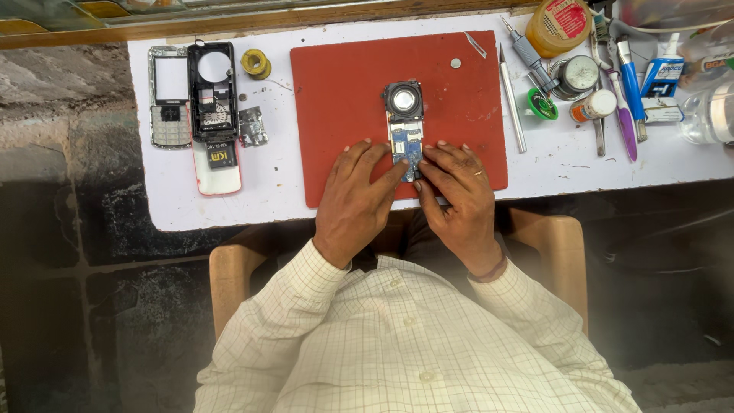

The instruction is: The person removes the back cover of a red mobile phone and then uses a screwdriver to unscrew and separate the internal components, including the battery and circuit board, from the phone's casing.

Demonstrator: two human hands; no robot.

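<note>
A small phone circuit board (406,138) with a round black speaker (403,99) at its far end lies on a red work mat (344,92). My left hand (356,200) rests on the mat with its index finger touching the board's near left edge. From the other side my right hand (456,197), with a ring on one finger, presses fingertips against the board's near right edge. Both hands pinch the board's near end between them.
On the white table (164,206), left of the mat, lie a phone keypad frame (169,96), a black phone housing (212,90), a white back cover (218,174) and a solder spool (255,63). Screwdrivers, tweezers (511,99), small jars and a glue bottle (662,70) crowd the right.
</note>
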